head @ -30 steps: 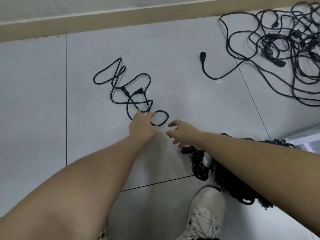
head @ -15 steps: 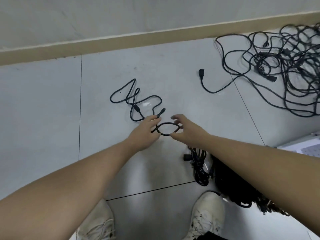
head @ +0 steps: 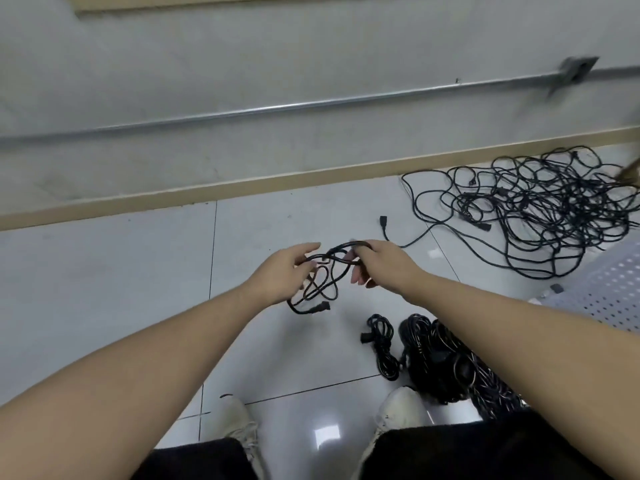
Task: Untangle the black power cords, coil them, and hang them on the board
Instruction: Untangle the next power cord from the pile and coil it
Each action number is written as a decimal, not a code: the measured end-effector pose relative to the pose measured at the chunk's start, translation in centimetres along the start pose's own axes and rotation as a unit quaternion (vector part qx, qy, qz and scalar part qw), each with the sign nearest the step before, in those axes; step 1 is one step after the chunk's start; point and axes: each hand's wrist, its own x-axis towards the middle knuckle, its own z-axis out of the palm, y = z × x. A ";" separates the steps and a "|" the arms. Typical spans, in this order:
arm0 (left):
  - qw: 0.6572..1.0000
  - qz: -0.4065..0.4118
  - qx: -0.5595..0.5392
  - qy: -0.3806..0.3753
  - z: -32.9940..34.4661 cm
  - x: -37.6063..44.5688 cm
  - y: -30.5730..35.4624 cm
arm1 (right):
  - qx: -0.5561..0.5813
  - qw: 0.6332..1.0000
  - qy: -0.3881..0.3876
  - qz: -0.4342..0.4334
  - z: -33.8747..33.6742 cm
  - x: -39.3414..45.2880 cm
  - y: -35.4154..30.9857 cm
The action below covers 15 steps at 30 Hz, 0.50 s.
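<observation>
One black power cord (head: 323, 289) hangs in loose loops between both hands, lifted off the floor, its plug ends dangling near the bottom of the loops. My left hand (head: 285, 275) holds the left side of the loops with curled fingers. My right hand (head: 384, 265) grips the bunched top of the cord. A large tangle of black cords (head: 540, 213) lies on the tiles at the right by the wall. The white perforated board (head: 609, 289) shows at the right edge.
Several coiled black cords (head: 433, 355) lie in a pile on the floor by my right shoe (head: 398, 414). My left shoe (head: 235, 420) is below. A loose plug end (head: 383, 221) trails from the tangle. A wooden skirting (head: 242, 188) and wall pipe run along the back.
The cord has been gathered and lifted off the floor by both hands. The view has tilted up, showing more wall, as the person rose.
</observation>
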 end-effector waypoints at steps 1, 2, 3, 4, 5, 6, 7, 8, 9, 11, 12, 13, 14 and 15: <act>1.000 -0.005 0.019 0.008 -0.6 -1.2 0.4 | 0.036 0.999 0.011 0.017 -0.3 -1.2 -0.5; 0.998 -0.007 0.054 0.018 -1.2 -2.4 0.6 | 0.068 0.997 0.016 0.034 -0.5 -2.2 -0.9; 0.996 -0.012 0.084 0.028 -1.8 -3.6 0.7 | 0.097 0.994 0.018 0.052 -0.8 -3.2 -1.3; 0.995 -0.022 0.093 0.040 -2.4 -4.7 0.7 | 0.124 0.990 0.019 0.068 -1.0 -4.1 -1.6; 0.995 -0.032 0.077 0.049 -3.0 -5.8 0.7 | 0.149 0.985 0.025 0.081 -1.1 -5.0 -1.8; 0.997 -0.038 0.039 0.055 -3.6 -6.8 0.8 | 0.174 0.980 0.036 0.092 -1.3 -5.7 -2.0; 0.997 -0.040 -0.013 0.059 -4.1 -7.7 0.8 | 0.194 0.974 0.048 0.101 -1.4 -6.1 -2.1; 0.995 -0.036 -0.065 0.064 -4.7 -8.9 1.0 | 0.200 0.973 0.060 0.102 -1.5 -7.0 -2.3; 0.991 -0.029 -0.107 0.069 -5.1 -9.7 1.2 | 0.193 0.974 0.065 0.104 -1.5 -7.7 -2.5; 0.984 -0.006 -0.149 0.098 -5.8 -11.5 2.2 | 0.145 0.983 0.063 0.094 -1.2 -9.3 -2.6; 0.980 0.006 -0.159 0.116 -6.0 -12.2 2.9 | 0.116 0.989 0.060 0.077 -0.9 -9.9 -2.6; 0.976 0.015 -0.171 0.133 -6.1 -12.8 3.6 | 0.085 0.993 0.058 0.052 -0.5 -10.6 -2.8; 0.971 0.023 -0.186 0.146 -6.0 -13.4 4.2 | 0.054 0.997 0.048 0.018 -0.1 -11.2 -3.0; 0.967 0.029 -0.201 0.155 -6.0 -13.8 4.6 | 0.028 0.999 0.031 -0.017 0.2 -11.7 -3.4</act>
